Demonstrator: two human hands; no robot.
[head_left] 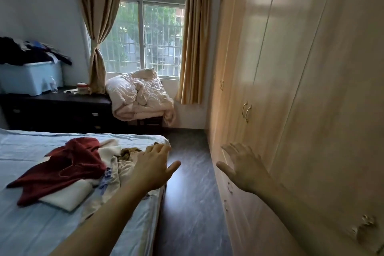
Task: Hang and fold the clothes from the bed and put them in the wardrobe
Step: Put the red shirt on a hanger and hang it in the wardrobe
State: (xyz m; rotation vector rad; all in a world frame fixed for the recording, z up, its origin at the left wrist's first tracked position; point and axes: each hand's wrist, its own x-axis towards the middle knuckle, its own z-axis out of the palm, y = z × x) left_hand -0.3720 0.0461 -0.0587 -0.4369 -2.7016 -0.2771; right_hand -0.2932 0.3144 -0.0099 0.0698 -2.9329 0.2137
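Note:
A pile of clothes lies on the bed (31, 224) with the light blue sheet: a dark red garment (68, 168), a white folded piece (68, 197), a pale blue-printed one (110, 181) and an olive patterned one (128, 153). My left hand (154, 167) hovers over the bed's right edge beside the pile, fingers relaxed, thumb out, holding nothing. My right hand (243, 167) is spread open in front of the light wooden wardrobe (301, 89), close to its lower door; I cannot tell whether it touches. The wardrobe doors are closed.
A narrow dark floor strip (187, 203) runs between bed and wardrobe. At the far end a crumpled duvet (139, 95) sits on a chair under the window. A dark dresser (58, 110) carries a blue storage box (31, 79) heaped with clothes. Brass handles (246, 111) mark the wardrobe doors.

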